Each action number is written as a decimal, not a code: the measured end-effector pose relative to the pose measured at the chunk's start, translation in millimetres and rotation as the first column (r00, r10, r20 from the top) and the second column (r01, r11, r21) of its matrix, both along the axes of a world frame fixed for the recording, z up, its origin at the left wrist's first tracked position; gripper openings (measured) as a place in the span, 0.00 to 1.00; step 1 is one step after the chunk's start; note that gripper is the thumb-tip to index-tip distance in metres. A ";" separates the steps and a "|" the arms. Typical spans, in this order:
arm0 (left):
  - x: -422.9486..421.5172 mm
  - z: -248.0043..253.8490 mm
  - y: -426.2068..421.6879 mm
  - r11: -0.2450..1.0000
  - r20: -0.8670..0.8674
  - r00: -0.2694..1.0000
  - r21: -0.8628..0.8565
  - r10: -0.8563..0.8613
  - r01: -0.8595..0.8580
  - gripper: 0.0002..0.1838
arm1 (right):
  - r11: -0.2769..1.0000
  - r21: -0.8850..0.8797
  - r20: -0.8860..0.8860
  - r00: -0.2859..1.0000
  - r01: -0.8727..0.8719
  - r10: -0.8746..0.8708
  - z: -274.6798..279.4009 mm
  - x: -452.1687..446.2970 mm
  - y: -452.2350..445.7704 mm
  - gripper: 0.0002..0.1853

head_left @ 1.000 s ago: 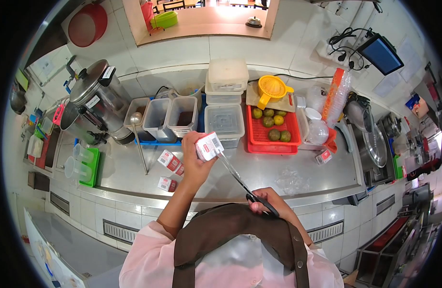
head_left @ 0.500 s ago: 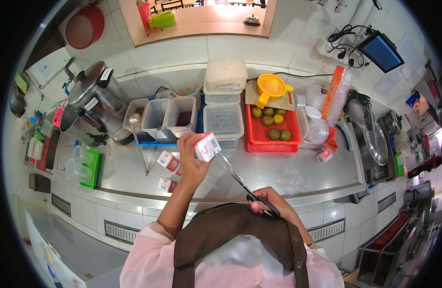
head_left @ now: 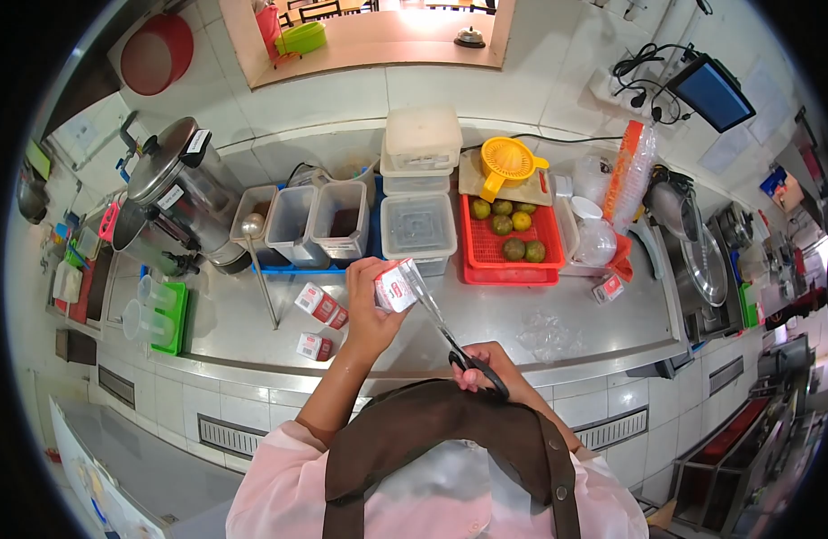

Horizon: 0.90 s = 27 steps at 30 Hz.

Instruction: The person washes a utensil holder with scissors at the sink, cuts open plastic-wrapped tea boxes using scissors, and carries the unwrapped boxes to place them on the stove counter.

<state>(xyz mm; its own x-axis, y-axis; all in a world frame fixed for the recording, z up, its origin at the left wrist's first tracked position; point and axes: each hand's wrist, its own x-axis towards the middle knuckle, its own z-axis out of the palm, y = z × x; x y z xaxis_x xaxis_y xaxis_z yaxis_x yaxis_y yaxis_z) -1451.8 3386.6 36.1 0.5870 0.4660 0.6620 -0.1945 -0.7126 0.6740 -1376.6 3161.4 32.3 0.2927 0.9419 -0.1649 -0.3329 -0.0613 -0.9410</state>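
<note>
My left hand [head_left: 371, 310] grips a small red and white carton [head_left: 395, 287] above the steel counter. My right hand [head_left: 479, 366] is closed round the black handles of a pair of scissors [head_left: 442, 327], whose long metal blades reach up to the carton's edge. Whether the blades are parted is hard to make out. Two more such cartons lie on the counter left of my left forearm, one [head_left: 321, 304] partly beside another, and a separate one [head_left: 314, 347] nearer the front edge.
Behind my hands stand clear plastic bins [head_left: 341, 220], lidded containers [head_left: 419, 229] and a red basket of green fruit [head_left: 513, 247]. A ladle [head_left: 263, 278] leans at the left, near a green tray [head_left: 174, 316]. Crumpled plastic [head_left: 550, 336] lies at the right.
The carton has turned in my left hand and moved slightly right. My right hand and the scissors have shifted a little left and up, with the blades now along the carton's edge.
</note>
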 end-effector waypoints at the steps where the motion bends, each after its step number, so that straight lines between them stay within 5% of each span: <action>1: 0.2 0.0 -0.8 0.995 -0.052 0.997 0.082 -0.050 0.054 0.30 | 0.995 0.096 -0.012 1.000 0.030 -0.029 -0.1 -0.3 0.5 0.22; 3: -0.7 -1.0 -3.9 0.959 -0.165 0.978 0.230 -0.130 0.166 0.30 | 0.956 0.280 -0.042 0.996 0.085 -0.077 3.9 0.3 1.5 0.25; 7: -15.8 -38.2 -28.8 0.940 -0.224 0.942 -0.290 -0.249 0.180 0.31 | 0.737 0.492 -0.138 0.877 0.464 -0.460 50.1 12.4 -1.5 0.26; 8: -20.4 -41.0 -29.4 0.902 -0.264 0.927 -0.406 -0.268 0.145 0.31 | 0.834 0.363 -0.031 0.900 0.416 -0.435 50.5 22.0 -7.3 0.23; 10: -21.9 -35.3 -19.3 0.928 -0.312 0.891 -0.283 -0.329 0.244 0.31 | 0.947 0.047 0.177 0.931 0.317 -0.320 41.2 39.1 -23.5 0.19; 11: -23.8 -33.4 -15.0 0.932 -0.336 0.875 -0.223 -0.348 0.285 0.31 | 0.913 -0.190 0.219 0.922 0.361 -0.319 26.0 38.7 -20.0 0.15; 13: -25.0 -35.1 -10.4 0.933 -0.331 0.874 -0.169 -0.357 0.317 0.29 | 0.757 -0.484 0.597 0.798 0.439 -0.082 -37.0 40.7 -15.0 0.15; 14: -25.5 -34.0 -9.0 0.923 -0.341 0.860 -0.193 -0.380 0.332 0.28 | 0.752 -0.411 0.792 0.611 0.516 0.013 -68.9 38.4 -16.7 0.19; 17: -25.2 -33.8 -10.1 0.908 -0.328 0.850 -0.218 -0.413 0.357 0.26 | 0.707 -0.244 0.943 0.333 0.664 0.012 -146.4 20.6 -12.9 0.22; 23: -28.5 -49.3 -22.1 0.877 -0.282 0.837 -0.265 -0.468 0.401 0.25 | 0.821 -0.071 0.879 0.425 0.567 -0.217 -165.4 11.2 -13.4 0.23; 26: -28.5 -46.5 -24.0 0.865 -0.313 0.808 -0.239 -0.499 0.442 0.27 | 0.827 0.189 0.667 0.549 0.529 -0.503 -119.4 12.3 -0.4 0.16; 27: -29.5 -45.7 -25.1 0.857 -0.325 0.793 -0.233 -0.515 0.461 0.27 | 0.860 0.237 0.696 0.539 0.452 -0.475 -87.7 11.9 4.5 0.15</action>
